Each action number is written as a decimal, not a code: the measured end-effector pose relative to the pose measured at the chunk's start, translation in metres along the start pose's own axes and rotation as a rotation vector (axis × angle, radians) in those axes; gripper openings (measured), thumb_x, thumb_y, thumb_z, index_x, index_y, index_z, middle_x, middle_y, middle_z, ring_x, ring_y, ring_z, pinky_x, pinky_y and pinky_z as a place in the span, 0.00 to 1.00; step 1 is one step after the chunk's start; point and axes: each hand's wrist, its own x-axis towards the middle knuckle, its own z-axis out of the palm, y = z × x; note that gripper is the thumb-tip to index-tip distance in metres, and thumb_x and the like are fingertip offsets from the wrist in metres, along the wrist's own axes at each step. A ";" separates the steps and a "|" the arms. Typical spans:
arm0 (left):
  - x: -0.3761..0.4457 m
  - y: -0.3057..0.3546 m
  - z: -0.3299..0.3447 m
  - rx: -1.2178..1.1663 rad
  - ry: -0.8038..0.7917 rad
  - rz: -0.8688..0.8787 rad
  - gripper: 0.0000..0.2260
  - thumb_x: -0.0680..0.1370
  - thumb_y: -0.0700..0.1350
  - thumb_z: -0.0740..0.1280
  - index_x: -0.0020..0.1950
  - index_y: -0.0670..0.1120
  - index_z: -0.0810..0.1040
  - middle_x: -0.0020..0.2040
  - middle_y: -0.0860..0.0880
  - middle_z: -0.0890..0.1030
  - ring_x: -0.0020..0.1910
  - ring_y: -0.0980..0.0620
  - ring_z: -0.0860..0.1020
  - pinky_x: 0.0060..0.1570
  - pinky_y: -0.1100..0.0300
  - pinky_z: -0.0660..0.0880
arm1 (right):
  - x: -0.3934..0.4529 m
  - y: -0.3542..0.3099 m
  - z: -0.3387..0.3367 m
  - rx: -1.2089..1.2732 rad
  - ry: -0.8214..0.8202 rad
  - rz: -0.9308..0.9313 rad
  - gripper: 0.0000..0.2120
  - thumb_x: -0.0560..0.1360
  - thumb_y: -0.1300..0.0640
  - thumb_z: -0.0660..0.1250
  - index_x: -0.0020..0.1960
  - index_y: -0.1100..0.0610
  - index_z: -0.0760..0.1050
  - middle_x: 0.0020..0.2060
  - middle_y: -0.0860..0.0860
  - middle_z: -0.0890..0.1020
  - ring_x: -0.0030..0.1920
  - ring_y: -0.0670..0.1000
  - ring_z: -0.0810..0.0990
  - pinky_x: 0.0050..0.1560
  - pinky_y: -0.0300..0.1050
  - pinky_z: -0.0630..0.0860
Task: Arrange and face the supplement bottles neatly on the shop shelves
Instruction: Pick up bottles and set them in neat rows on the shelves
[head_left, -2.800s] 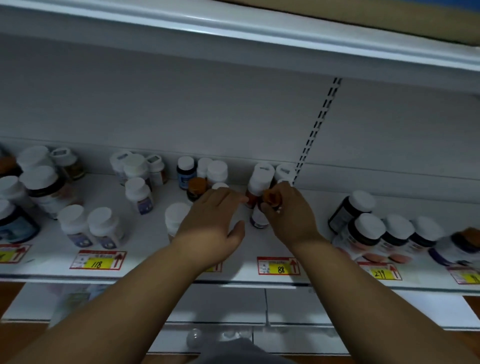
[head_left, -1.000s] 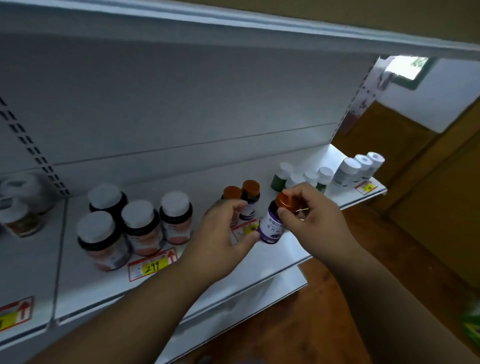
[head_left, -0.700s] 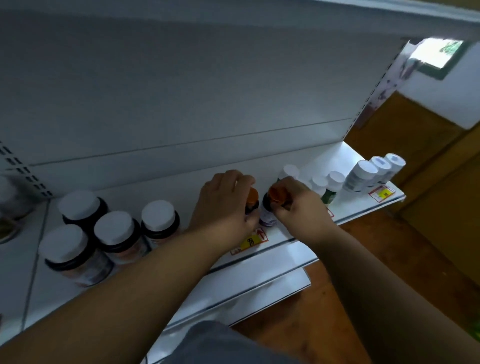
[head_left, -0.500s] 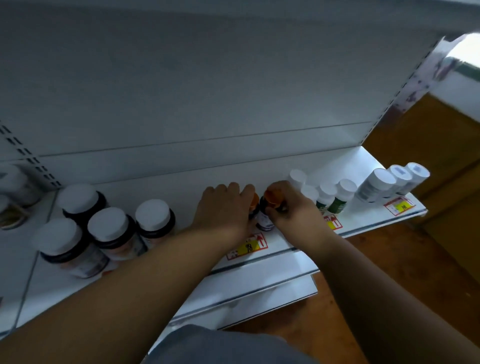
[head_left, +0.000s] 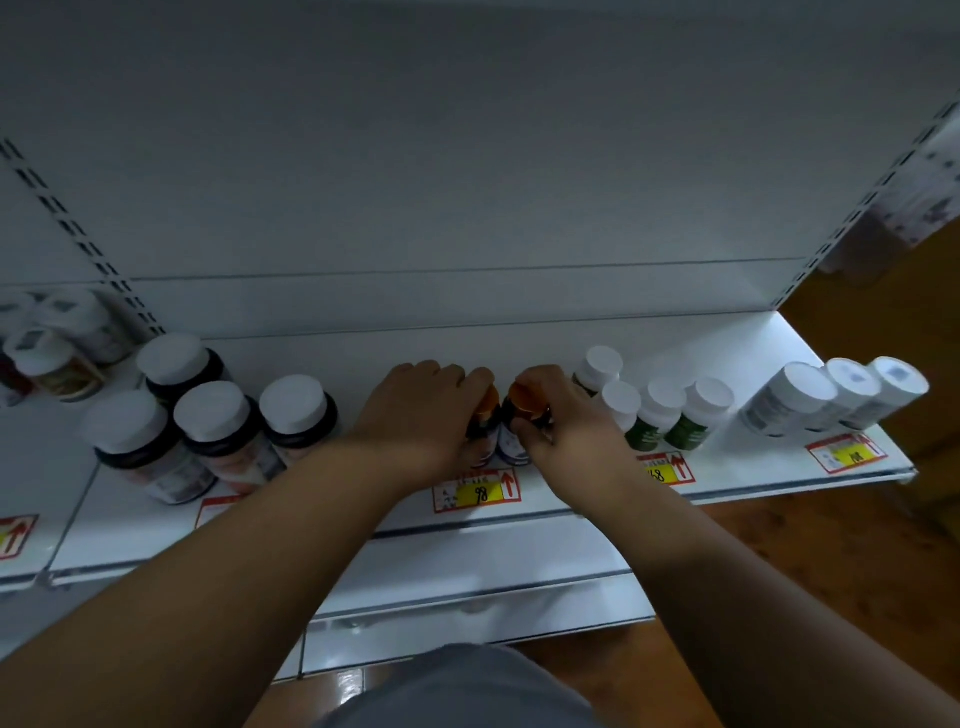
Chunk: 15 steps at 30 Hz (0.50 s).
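Hands mid-frame: left hand (head_left: 431, 410) grasps one orange-capped bottle (head_left: 485, 415), right hand (head_left: 561, 421) grasps its twin (head_left: 522, 415); next, turn labels forward

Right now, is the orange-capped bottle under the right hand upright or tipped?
Upright. The orange-capped bottle stands on the shelf, cap up; the right hand grips it.
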 end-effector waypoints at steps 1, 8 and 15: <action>-0.001 0.001 -0.001 -0.003 -0.007 -0.008 0.27 0.74 0.64 0.61 0.67 0.53 0.63 0.57 0.50 0.76 0.51 0.48 0.72 0.47 0.55 0.62 | 0.000 0.000 0.000 0.004 -0.008 0.003 0.14 0.74 0.58 0.68 0.57 0.52 0.69 0.46 0.51 0.76 0.42 0.51 0.75 0.40 0.45 0.74; -0.026 -0.001 -0.036 -0.084 0.111 -0.057 0.33 0.73 0.63 0.63 0.73 0.47 0.63 0.63 0.47 0.72 0.60 0.45 0.70 0.60 0.51 0.63 | 0.005 -0.034 -0.009 -0.048 0.156 -0.046 0.18 0.73 0.55 0.69 0.62 0.55 0.72 0.58 0.52 0.75 0.56 0.53 0.74 0.51 0.47 0.74; -0.090 -0.077 -0.090 -0.103 0.265 -0.199 0.24 0.74 0.58 0.62 0.65 0.46 0.73 0.57 0.46 0.77 0.54 0.43 0.74 0.54 0.49 0.69 | 0.055 -0.141 0.017 0.057 0.060 -0.171 0.15 0.76 0.52 0.66 0.62 0.50 0.71 0.53 0.41 0.71 0.55 0.41 0.69 0.49 0.28 0.62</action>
